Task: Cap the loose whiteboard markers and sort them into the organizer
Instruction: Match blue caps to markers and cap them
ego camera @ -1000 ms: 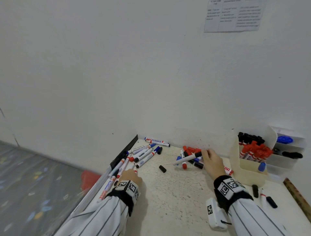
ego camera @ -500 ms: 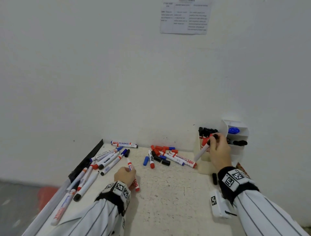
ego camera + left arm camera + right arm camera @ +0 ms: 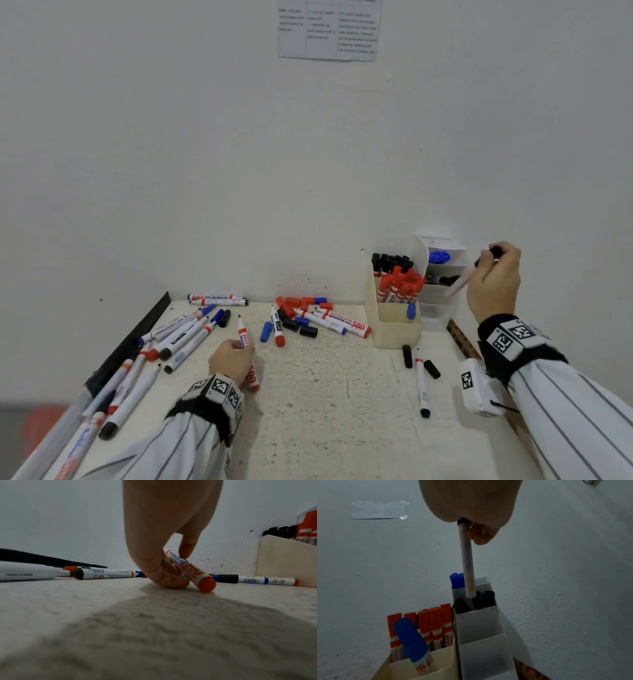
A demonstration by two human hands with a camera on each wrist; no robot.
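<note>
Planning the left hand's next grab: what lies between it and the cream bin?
Head view: between left hand and cream bin lies a pile of loose caps and markers.

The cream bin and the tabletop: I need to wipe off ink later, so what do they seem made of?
The cream bin looks like moulded plastic: smooth, matte walls with rounded corners and a thin rim. The tabletop looks like stone or a speckled laminate: off-white, dull, flecked with grey, with a rough grain in the left wrist view. Which of the two cannot be told.
</note>
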